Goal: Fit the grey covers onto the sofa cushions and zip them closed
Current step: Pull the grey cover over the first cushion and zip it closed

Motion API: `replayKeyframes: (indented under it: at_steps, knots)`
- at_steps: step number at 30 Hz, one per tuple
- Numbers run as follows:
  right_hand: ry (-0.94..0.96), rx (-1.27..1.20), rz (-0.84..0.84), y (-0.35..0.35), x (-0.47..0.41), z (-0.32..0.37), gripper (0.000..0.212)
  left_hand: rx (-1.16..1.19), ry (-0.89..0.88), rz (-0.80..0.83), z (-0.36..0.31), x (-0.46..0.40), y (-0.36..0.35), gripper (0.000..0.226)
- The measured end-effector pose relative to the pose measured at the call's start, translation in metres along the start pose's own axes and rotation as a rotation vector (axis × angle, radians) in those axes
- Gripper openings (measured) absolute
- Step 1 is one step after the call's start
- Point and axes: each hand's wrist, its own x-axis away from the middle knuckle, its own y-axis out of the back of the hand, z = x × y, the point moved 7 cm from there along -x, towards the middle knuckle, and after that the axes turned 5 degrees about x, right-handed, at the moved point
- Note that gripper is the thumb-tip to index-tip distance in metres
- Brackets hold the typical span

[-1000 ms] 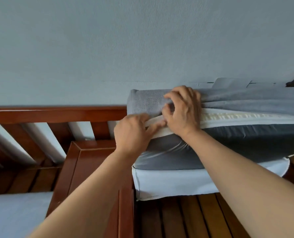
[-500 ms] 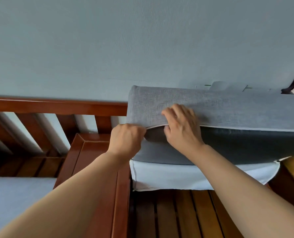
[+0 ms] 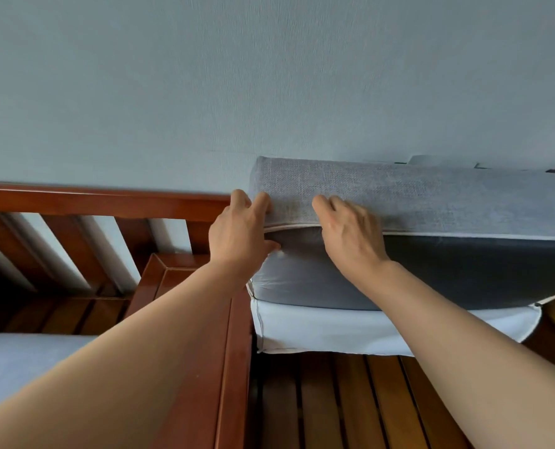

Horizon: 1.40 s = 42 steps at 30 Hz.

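At far left a grey seat pad [image 3: 26,361] lies inside the wooden frame [image 3: 107,202], whose slats stand against the wall [image 3: 269,76]. The left hand [image 3: 240,234] holds the cushion's near left corner, fingers up on the grey cover [image 3: 431,199], thumb tucked below the white piping [image 3: 464,234]. Just right of it, the right hand [image 3: 350,238] lies on the same edge, fingers relaxed and slightly spread on the cover. The cushion stands on edge atop a white cushion [image 3: 350,332] on the slatted base [image 3: 350,403]
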Motion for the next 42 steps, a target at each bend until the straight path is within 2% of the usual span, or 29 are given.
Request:
replayKeyframes:
  at_steps: [4,7,12,16,18,20,22,24,27,32,37,39,42]
  knots:
    - [0.117,-0.09,-0.009,0.012,0.011,0.007,0.035,0.018,0.078,-0.024,0.001,-0.005,-0.005,0.037]
    - [0.147,-0.121,0.004,0.015,0.016,0.008,0.039,0.037,0.059,-0.061,0.001,-0.008,-0.008,0.026]
    - [0.088,-0.029,0.085,0.005,0.018,0.008,0.045,0.035,-0.084,-0.017,-0.006,-0.003,-0.005,0.024]
    - [0.034,0.035,0.129,0.005,0.021,0.005,0.053,-0.004,-0.053,-0.025,-0.006,-0.002,-0.003,0.017]
    - [0.002,0.091,0.159,0.007,0.021,-0.005,0.059,-0.125,-0.065,0.009,-0.01,-0.005,0.003,0.016]
    - [-0.049,0.163,0.197,0.008,0.024,-0.022,0.058,-0.267,-0.109,0.073,-0.018,-0.01,0.006,0.023]
    - [-0.112,0.237,0.221,0.01,0.03,-0.044,0.052,-0.349,-0.193,0.137,-0.034,-0.013,0.002,0.046]
    - [-0.164,0.294,0.231,0.013,0.034,-0.067,0.048,-0.343,-0.279,0.172,-0.055,-0.013,-0.006,0.063]
    - [-0.202,0.342,0.237,0.016,0.04,-0.098,0.047,-0.281,-0.303,0.209,-0.085,-0.015,-0.022,0.076]
    - [-0.246,0.389,0.21,0.017,0.066,-0.16,0.048,-0.302,-0.325,0.217,-0.142,-0.016,-0.052,0.079]
    - [-0.279,0.408,0.217,0.02,0.094,-0.255,0.048,-0.297,-0.335,0.191,-0.223,-0.017,-0.091,0.081]
    - [-0.284,0.378,0.231,0.018,0.105,-0.291,0.05,-0.296,-0.34,0.181,-0.258,-0.018,-0.107,0.081]
    - [-0.19,0.253,0.205,0.021,0.118,-0.309,0.049,-0.314,-0.31,0.163,-0.291,-0.02,-0.123,0.073]
